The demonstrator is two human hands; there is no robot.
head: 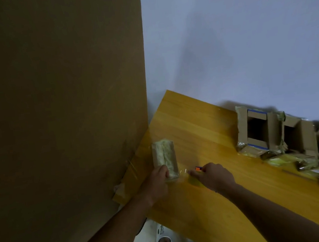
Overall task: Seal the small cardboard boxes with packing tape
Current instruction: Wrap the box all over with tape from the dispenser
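The left hand (pixel 158 177) is gripping the near end of a small box (pixel 165 158), fingers curled over its lower edge, pinning it to the table (pixel 205 127). The box is already looking heavily wrapped in tape. Its long axis is running away from the person, slightly leftward, so the left hand is holding the end closest to the body.

The right hand (pixel 210 175) is lying just beside the box, to its right, fingers closed around a small tool with an orange tip (pixel 198 169), probably a cutter. A clear strip of tape (pixel 182 173) seems to be stretching between the box's near corner and this hand; it is blurred, so I cannot tell where it ends. The right hand is the nearer one to that strip, and any cut would likely be happening right at the box's near right corner.

Farther right, open boxes (pixel 259 129) are standing well apart, unsealed, amid tape scraps (pixel 290 160).
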